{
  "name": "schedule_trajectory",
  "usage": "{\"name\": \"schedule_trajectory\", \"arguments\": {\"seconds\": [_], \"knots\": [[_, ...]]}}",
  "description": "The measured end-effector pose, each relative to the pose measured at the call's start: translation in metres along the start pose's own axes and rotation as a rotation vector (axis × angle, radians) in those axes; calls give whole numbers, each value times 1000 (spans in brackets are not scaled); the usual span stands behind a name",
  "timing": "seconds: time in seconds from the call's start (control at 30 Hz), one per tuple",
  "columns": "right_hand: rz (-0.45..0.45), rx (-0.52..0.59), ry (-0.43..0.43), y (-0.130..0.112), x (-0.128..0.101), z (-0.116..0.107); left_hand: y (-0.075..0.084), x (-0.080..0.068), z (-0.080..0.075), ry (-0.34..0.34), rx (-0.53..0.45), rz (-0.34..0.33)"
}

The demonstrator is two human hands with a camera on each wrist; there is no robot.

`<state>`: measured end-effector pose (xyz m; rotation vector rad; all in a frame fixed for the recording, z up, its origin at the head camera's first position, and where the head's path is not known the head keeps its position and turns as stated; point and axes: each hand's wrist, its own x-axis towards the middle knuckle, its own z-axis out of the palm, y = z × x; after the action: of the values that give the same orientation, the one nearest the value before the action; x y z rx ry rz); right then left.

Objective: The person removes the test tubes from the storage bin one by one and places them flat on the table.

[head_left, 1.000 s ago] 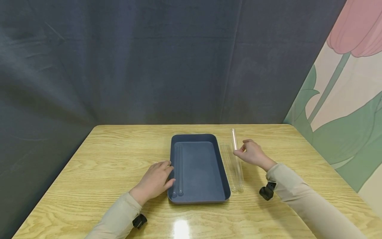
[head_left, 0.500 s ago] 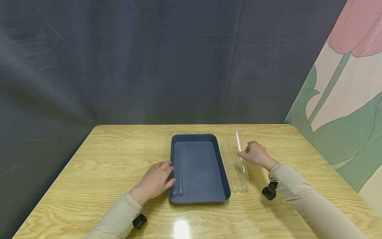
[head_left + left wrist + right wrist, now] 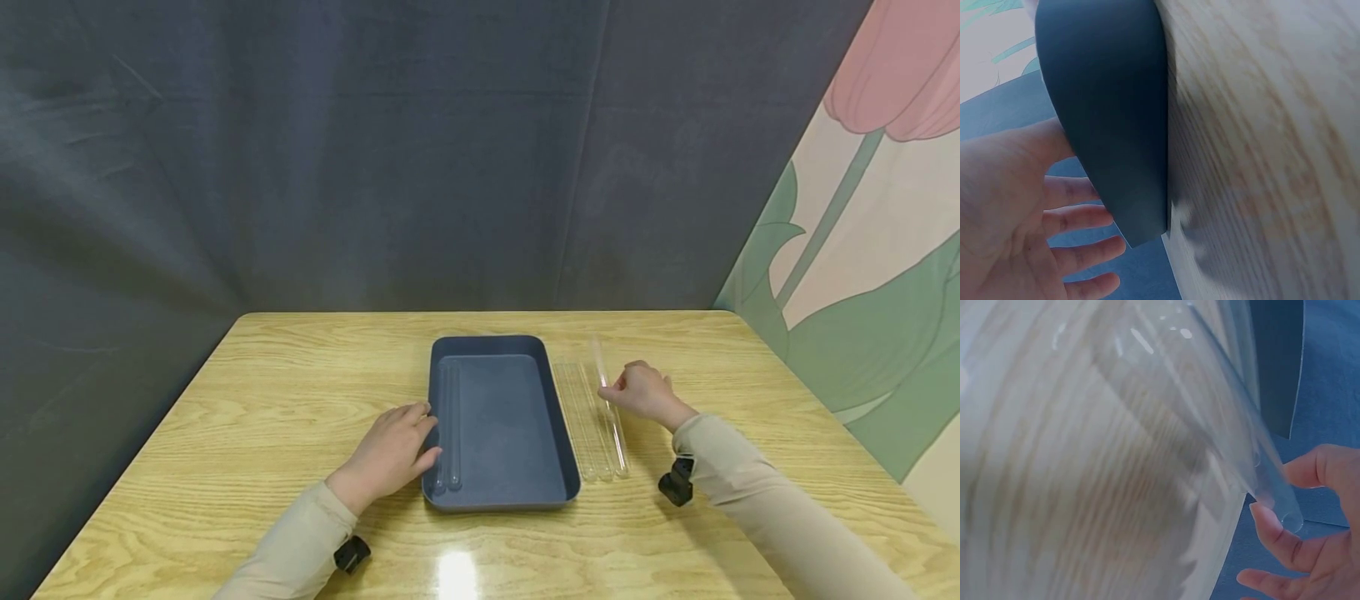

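Observation:
My right hand (image 3: 643, 393) pinches a clear test tube (image 3: 618, 442) between thumb and fingertip, at the right end of a row of similar tubes (image 3: 583, 425) on the table. In the right wrist view the held tube (image 3: 1235, 419) slants down, its far end between thumb and finger. My left hand (image 3: 386, 454) rests at the left side of a dark blue tray (image 3: 510, 417). Its fingers, loosely extended, touch the tray's rim in the left wrist view. Two clear tubes (image 3: 454, 433) lie side by side along the tray's left wall.
The wood-grain table (image 3: 300, 367) ends at a dark curtain (image 3: 450, 167) behind and to the left. A wall with a painted tulip (image 3: 832, 225) stands on the right. The tray's raised wall separates the tubes inside from the row outside.
My right hand has shifted slightly right and down with the tube, which now lies lower beside the row, farther right than before. My left hand and the tray have not moved.

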<state>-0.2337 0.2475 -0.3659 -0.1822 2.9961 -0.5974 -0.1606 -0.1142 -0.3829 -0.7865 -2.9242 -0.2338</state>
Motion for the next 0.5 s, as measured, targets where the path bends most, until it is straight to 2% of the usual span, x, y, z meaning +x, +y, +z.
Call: {"name": "schedule_trajectory", "arguments": {"seconds": [0.5], "knots": [[16,-28,-18,2,1,11,0,0,0,-8,5,-2]]}}
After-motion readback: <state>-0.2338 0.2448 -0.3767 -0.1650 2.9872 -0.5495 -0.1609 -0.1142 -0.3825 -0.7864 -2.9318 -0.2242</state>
